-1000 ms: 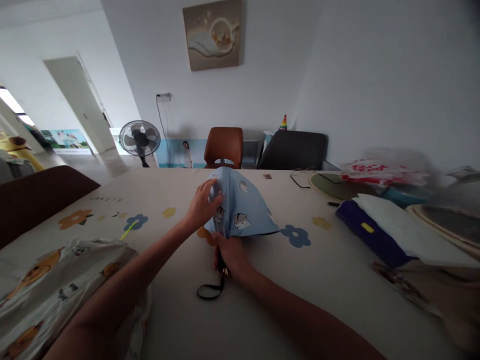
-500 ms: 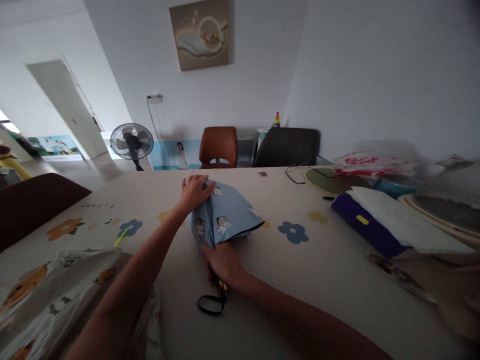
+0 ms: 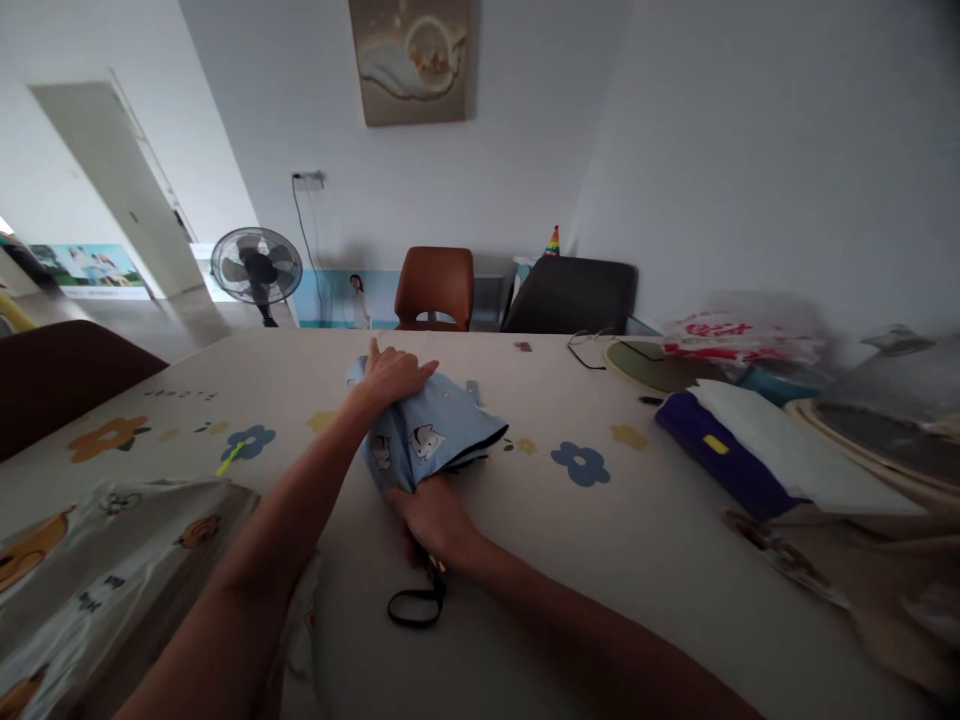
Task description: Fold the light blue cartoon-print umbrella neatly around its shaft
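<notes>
A light blue folding umbrella (image 3: pixel 457 405) with a cartoon animal print lies on the table, its cloth loosely folded and its dark underside showing at the right edge. Across the far part of the cloth lies my left hand (image 3: pixel 396 374), palm down, index finger and thumb stretched apart. My right hand (image 3: pixel 439 515) is closed round the near end of the umbrella, by the handle. Most of the handle is hidden under that hand. A black wrist strap (image 3: pixel 415 608) hangs out below it onto the table.
A printed cloth bag (image 3: pixel 150 560) lies at the near left of the table (image 3: pixel 525 580). To the right are eyeglasses (image 3: pixel 587 355), a green round mat (image 3: pixel 652 368), a purple pouch (image 3: pixel 724 455) and a plastic bag (image 3: pixel 742 335). Chairs and a fan (image 3: pixel 259 265) stand beyond.
My left hand has shifted slightly right across the cloth, its index finger and thumb now spread. The cloth's right edge has drawn inward, and a small tab shows. My right hand keeps its hold.
</notes>
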`<state>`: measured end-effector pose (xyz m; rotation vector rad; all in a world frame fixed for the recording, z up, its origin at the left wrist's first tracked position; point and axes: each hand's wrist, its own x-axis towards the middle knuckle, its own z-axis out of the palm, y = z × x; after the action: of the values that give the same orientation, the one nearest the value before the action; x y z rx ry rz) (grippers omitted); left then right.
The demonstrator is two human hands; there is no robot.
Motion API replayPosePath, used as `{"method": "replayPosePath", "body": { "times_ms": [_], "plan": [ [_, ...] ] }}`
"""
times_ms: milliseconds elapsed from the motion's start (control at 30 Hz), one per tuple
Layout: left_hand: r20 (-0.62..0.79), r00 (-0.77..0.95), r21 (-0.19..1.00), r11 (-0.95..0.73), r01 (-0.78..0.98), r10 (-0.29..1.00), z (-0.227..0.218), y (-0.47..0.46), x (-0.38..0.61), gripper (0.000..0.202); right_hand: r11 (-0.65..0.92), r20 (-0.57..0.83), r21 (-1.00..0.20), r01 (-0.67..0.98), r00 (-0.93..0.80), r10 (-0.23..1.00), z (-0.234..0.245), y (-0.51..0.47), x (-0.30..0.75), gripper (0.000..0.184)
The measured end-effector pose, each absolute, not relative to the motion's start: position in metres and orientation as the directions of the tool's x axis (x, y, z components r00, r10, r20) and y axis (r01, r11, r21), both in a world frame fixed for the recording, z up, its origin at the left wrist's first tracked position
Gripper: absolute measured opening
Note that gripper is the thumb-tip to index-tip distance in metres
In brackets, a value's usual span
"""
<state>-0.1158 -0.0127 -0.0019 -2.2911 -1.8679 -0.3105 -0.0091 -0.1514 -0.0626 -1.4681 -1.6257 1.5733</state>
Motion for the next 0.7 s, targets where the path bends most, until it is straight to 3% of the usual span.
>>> {"method": "replayPosePath", "body": {
  "times_ms": [67, 167, 333, 500, 700],
  "plan": [
    [0.233, 0.201, 0.017, -0.21, 0.977, 0.952, -0.003, -0.009, -0.117, 0.044, -0.224, -0.357, -0.901, 0.372, -0.342, 0.869, -0.062, -0.152, -0.009, 0.035],
    [0.291, 0.204, 0.113, -0.245, 0.963, 0.935, -0.002, -0.005, -0.118, 0.026, -0.225, -0.357, -0.901, 0.371, -0.339, 0.87, -0.063, -0.152, -0.008, 0.037],
    [0.422, 0.175, 0.37, -0.345, 0.863, 0.89, 0.003, -0.003, -0.119, 0.023, -0.223, -0.351, -0.908, 0.355, -0.355, 0.866, -0.061, -0.153, -0.005, 0.039],
    [0.531, 0.12, 0.602, -0.473, 0.643, 0.839, 0.005, -0.001, -0.121, 0.018, -0.294, -0.396, -0.904, 0.312, -0.345, 0.851, -0.059, -0.153, -0.003, 0.039],
    [0.496, -0.024, 0.793, -0.441, 0.42, 0.868, 0.012, -0.008, -0.127, 0.014, -0.303, -0.376, -0.92, 0.25, -0.343, 0.861, -0.06, -0.152, -0.001, 0.036]
  ]
}}
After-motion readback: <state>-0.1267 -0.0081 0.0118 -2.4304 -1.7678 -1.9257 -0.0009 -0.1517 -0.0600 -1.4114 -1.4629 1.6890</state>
